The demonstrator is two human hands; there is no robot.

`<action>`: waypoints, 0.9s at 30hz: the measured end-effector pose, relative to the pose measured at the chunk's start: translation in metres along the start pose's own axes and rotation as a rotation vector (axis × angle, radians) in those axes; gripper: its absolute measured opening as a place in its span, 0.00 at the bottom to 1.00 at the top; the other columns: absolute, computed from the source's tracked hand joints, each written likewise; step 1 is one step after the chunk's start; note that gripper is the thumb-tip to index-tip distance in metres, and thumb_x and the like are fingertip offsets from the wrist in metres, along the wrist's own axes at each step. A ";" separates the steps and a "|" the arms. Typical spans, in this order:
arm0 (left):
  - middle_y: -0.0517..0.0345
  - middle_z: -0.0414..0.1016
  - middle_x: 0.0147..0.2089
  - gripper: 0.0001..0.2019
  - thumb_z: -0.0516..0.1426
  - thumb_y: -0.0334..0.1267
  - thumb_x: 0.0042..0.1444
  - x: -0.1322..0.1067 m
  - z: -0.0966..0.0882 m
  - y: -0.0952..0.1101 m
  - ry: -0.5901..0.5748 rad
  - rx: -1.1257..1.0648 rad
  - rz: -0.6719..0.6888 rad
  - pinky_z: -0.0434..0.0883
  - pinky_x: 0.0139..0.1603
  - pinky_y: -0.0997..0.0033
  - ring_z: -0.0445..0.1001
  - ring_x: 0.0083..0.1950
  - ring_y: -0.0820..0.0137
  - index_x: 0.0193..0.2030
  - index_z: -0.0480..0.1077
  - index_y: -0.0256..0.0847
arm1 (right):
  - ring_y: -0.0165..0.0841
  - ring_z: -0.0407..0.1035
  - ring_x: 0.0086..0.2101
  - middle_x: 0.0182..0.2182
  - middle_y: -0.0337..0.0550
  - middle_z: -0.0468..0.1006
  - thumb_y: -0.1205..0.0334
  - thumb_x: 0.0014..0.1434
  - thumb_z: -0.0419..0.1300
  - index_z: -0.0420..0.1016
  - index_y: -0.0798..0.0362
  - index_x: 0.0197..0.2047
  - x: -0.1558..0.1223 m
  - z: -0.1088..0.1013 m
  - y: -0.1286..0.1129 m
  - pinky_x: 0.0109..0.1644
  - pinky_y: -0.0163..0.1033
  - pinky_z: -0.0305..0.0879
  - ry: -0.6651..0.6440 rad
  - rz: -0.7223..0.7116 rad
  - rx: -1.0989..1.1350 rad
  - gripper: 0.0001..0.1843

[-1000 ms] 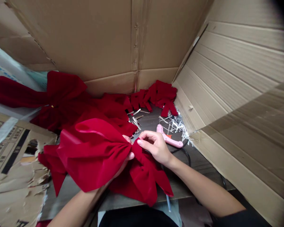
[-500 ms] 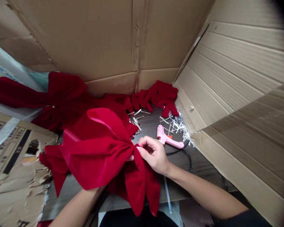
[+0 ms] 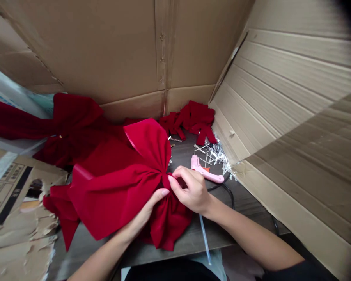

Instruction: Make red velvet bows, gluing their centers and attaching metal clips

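A large red velvet bow (image 3: 119, 191) is held up above the table, its folds gathered at the middle. My left hand (image 3: 152, 203) grips it from below, thumb pressed on the cloth near the gathered centre and the other fingers hidden behind. With thumb and forefinger closed, my right hand (image 3: 190, 187) pinches the narrow band at the bow's middle. Just beyond that hand lies a pink glue gun (image 3: 206, 169) on its side. A clear glue stick (image 3: 204, 238) shows below my right wrist, by the table's front edge.
More red bows (image 3: 73, 128) are heaped at the left, and small red cloth strips (image 3: 194, 117) at the back. Silvery metal clips (image 3: 212, 152) are scattered by the right cardboard wall (image 3: 275, 105). A torn carton (image 3: 20, 210) stands left; a black cable (image 3: 231, 195) runs right.
The bow has turned and tilted, its upper loop now standing nearer the centre. My left thumb has come into view on its front. The right hand keeps pinching at the middle.
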State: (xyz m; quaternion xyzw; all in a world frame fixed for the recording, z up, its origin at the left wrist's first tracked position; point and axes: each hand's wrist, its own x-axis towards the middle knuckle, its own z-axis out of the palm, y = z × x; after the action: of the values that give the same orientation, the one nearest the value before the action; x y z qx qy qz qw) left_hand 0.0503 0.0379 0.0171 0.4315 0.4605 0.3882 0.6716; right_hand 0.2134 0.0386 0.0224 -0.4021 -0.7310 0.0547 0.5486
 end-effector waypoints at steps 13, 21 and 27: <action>0.50 0.80 0.49 0.16 0.62 0.42 0.52 -0.001 0.004 0.011 -0.241 -0.271 -0.144 0.63 0.65 0.52 0.74 0.56 0.56 0.46 0.77 0.37 | 0.32 0.66 0.26 0.26 0.40 0.67 0.69 0.63 0.53 0.63 0.52 0.35 -0.003 -0.002 -0.003 0.29 0.37 0.62 -0.006 0.102 0.127 0.05; 0.52 0.80 0.48 0.22 0.65 0.43 0.47 -0.003 0.001 0.007 -0.191 -0.283 -0.048 0.69 0.59 0.53 0.75 0.54 0.55 0.50 0.73 0.40 | 0.30 0.63 0.25 0.26 0.38 0.68 0.60 0.61 0.57 0.64 0.52 0.31 0.002 -0.007 -0.003 0.28 0.35 0.60 -0.094 0.396 0.496 0.07; 0.54 0.80 0.45 0.17 0.65 0.41 0.48 -0.004 -0.003 0.006 -0.134 -0.267 -0.066 0.70 0.56 0.55 0.76 0.51 0.57 0.45 0.73 0.41 | 0.31 0.65 0.27 0.26 0.38 0.71 0.61 0.57 0.63 0.72 0.53 0.31 0.011 -0.014 -0.005 0.32 0.37 0.61 -0.298 0.329 0.657 0.06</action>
State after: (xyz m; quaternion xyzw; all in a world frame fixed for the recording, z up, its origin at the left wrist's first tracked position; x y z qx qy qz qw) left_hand 0.0458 0.0366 0.0233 0.3479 0.3726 0.3940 0.7648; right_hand 0.2219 0.0374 0.0391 -0.3045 -0.6722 0.4304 0.5198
